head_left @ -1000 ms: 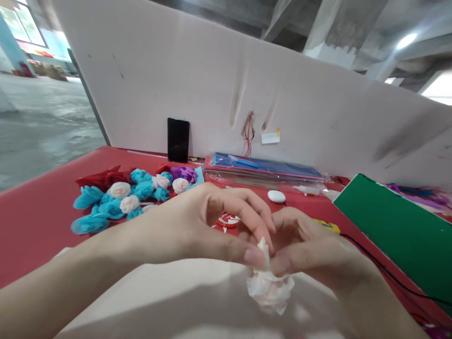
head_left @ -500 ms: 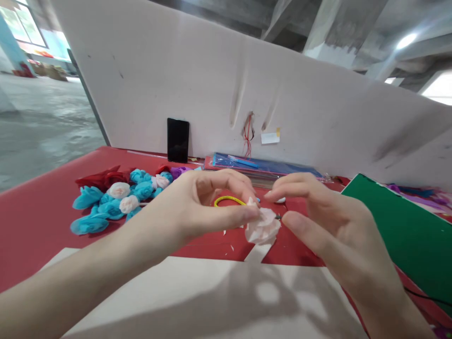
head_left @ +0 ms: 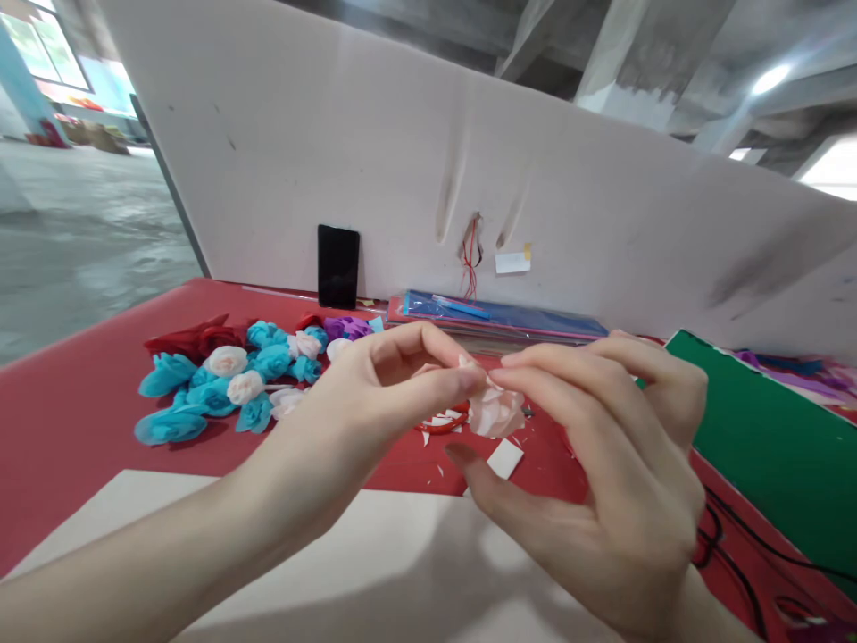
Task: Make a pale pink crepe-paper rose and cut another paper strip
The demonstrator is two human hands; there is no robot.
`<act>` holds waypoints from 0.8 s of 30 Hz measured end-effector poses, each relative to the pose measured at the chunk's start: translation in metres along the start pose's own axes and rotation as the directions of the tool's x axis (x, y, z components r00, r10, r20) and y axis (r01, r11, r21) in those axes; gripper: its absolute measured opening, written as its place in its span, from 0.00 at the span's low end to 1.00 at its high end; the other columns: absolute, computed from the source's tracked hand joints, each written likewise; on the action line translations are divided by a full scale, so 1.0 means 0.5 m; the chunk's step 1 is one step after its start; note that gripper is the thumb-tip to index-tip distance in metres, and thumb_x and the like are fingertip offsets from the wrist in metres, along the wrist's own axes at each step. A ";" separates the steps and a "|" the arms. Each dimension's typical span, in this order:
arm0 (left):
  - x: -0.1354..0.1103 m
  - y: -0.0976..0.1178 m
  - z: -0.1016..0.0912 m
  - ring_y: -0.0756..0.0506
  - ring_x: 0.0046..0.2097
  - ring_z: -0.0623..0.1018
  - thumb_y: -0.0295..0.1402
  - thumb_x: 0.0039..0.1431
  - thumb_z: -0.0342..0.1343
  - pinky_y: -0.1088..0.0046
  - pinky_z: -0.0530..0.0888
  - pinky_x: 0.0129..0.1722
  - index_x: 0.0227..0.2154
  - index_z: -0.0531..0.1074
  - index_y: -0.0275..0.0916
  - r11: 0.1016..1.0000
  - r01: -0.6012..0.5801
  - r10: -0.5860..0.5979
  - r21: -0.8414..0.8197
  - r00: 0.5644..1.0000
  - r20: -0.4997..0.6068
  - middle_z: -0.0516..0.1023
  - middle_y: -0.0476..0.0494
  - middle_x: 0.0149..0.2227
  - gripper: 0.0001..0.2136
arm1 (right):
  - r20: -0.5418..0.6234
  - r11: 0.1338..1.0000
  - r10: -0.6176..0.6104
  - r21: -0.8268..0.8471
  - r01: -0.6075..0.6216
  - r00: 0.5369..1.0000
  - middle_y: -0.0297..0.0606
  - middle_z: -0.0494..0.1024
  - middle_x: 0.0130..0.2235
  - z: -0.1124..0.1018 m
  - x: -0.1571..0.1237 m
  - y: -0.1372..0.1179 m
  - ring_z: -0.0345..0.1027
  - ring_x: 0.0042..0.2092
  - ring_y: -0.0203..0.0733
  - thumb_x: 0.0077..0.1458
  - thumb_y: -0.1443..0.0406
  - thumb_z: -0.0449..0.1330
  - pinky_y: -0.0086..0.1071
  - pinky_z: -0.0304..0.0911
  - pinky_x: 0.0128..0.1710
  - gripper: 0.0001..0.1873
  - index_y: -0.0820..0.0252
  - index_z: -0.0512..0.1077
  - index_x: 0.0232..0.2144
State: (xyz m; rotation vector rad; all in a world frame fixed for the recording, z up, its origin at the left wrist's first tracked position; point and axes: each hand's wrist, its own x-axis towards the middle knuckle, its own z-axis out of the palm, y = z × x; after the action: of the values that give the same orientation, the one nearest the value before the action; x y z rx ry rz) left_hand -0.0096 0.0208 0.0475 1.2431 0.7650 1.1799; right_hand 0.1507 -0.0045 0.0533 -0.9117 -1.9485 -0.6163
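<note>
- Two hands meet over the middle of the red table, with a pale pink paper flower raised between them, clear of the tabletop.
- The left hand has thumb and forefinger pinched together on the flower's left upper edge; its other fingers curl in behind.
- The right hand cups the flower from the right. Its forefinger tip touches the top of the petals, while the thumb sits below, apart from the paper, so this hand does not clamp.
- As I judge it, the left pinch should stay light and low on the crumpled paper, so the petals are not crushed flat. The right fingertips are best used for small touches at the outer edge only.
- Just below the flower lie a white paper scrap and a red ring-shaped thing, partly hidden by the hands.
- Far left lies a heap of blue, white, red and purple paper flowers.
- A dark phone leans on the far wall, beside wrapped coloured sheets.
- A green sheet lies to the right, and a white sheet lies near.
</note>
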 end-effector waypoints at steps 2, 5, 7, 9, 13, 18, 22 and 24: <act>-0.004 -0.003 0.008 0.51 0.29 0.74 0.29 0.54 0.59 0.81 0.69 0.26 0.24 0.70 0.41 1.000 0.019 -0.019 -0.024 1.000 -0.006 0.75 0.54 0.25 0.05 | -0.019 0.999 -0.003 -0.034 0.002 1.000 0.41 0.80 0.37 0.008 -0.006 -0.004 0.65 0.43 0.51 0.49 0.62 0.64 0.48 0.57 0.50 0.10 0.57 0.71 0.35; -0.008 -0.009 0.021 0.51 0.28 0.73 0.32 0.53 0.60 0.79 0.69 0.27 0.23 0.69 0.40 0.998 0.031 -0.033 -0.045 0.999 -0.043 0.73 0.54 0.24 0.07 | -0.042 0.999 0.006 -0.051 -0.008 0.999 0.42 0.79 0.36 0.017 -0.013 -0.008 0.65 0.42 0.51 0.48 0.66 0.64 0.49 0.59 0.48 0.09 0.57 0.70 0.34; -0.010 -0.016 0.027 0.51 0.28 0.73 0.32 0.53 0.60 0.79 0.69 0.27 0.23 0.69 0.40 0.996 0.038 -0.042 -0.075 0.998 -0.055 0.72 0.54 0.23 0.07 | -0.056 0.999 0.018 -0.048 -0.020 0.998 0.41 0.79 0.35 0.023 -0.016 -0.010 0.65 0.41 0.51 0.47 0.68 0.64 0.49 0.60 0.47 0.09 0.57 0.69 0.34; -0.011 -0.023 0.030 0.51 0.28 0.74 0.32 0.54 0.59 0.80 0.70 0.27 0.23 0.69 0.40 0.992 0.040 -0.046 -0.120 0.998 -0.044 0.72 0.55 0.23 0.07 | -0.067 0.998 0.035 -0.041 -0.037 0.997 0.40 0.79 0.34 0.026 -0.018 -0.012 0.66 0.40 0.51 0.46 0.70 0.63 0.49 0.61 0.46 0.10 0.56 0.69 0.33; -0.010 -0.030 0.030 0.54 0.27 0.74 0.30 0.55 0.59 0.82 0.70 0.27 0.23 0.70 0.40 0.978 0.053 -0.059 -0.204 0.998 -0.023 0.74 0.56 0.23 0.07 | -0.079 0.998 0.059 -0.013 -0.061 0.995 0.39 0.78 0.33 0.032 -0.021 -0.017 0.67 0.39 0.50 0.46 0.70 0.61 0.49 0.61 0.46 0.09 0.56 0.70 0.33; -0.010 -0.030 0.032 0.55 0.27 0.74 0.29 0.54 0.61 0.84 0.69 0.26 0.23 0.71 0.40 0.977 0.063 -0.072 -0.203 0.997 -0.035 0.74 0.57 0.21 0.07 | -0.081 0.997 0.076 0.035 -0.074 0.994 0.40 0.78 0.33 0.033 -0.021 -0.016 0.67 0.39 0.51 0.47 0.68 0.61 0.50 0.61 0.46 0.08 0.57 0.69 0.33; -0.011 -0.034 0.035 0.52 0.32 0.77 0.31 0.54 0.62 0.82 0.71 0.31 0.23 0.73 0.41 0.984 0.058 -0.068 -0.168 0.996 -0.053 0.76 0.55 0.24 0.06 | -0.083 0.994 0.106 0.037 -0.103 0.991 0.39 0.78 0.31 0.029 -0.018 -0.012 0.66 0.37 0.49 0.45 0.72 0.61 0.50 0.61 0.46 0.09 0.55 0.69 0.30; -0.010 -0.036 0.035 0.52 0.33 0.77 0.33 0.54 0.63 0.82 0.71 0.32 0.24 0.75 0.42 0.988 0.061 -0.070 -0.142 0.996 -0.059 0.77 0.55 0.26 0.06 | -0.087 0.994 0.108 0.031 -0.106 0.990 0.40 0.78 0.31 0.027 -0.017 -0.010 0.66 0.37 0.50 0.44 0.73 0.61 0.50 0.61 0.46 0.09 0.57 0.69 0.30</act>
State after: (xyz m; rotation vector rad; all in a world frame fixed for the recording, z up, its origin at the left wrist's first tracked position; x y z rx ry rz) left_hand 0.0099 0.0121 0.0333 1.0613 0.7512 1.2034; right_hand 0.1429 -0.0009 0.0390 -0.9500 -1.8121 -0.5577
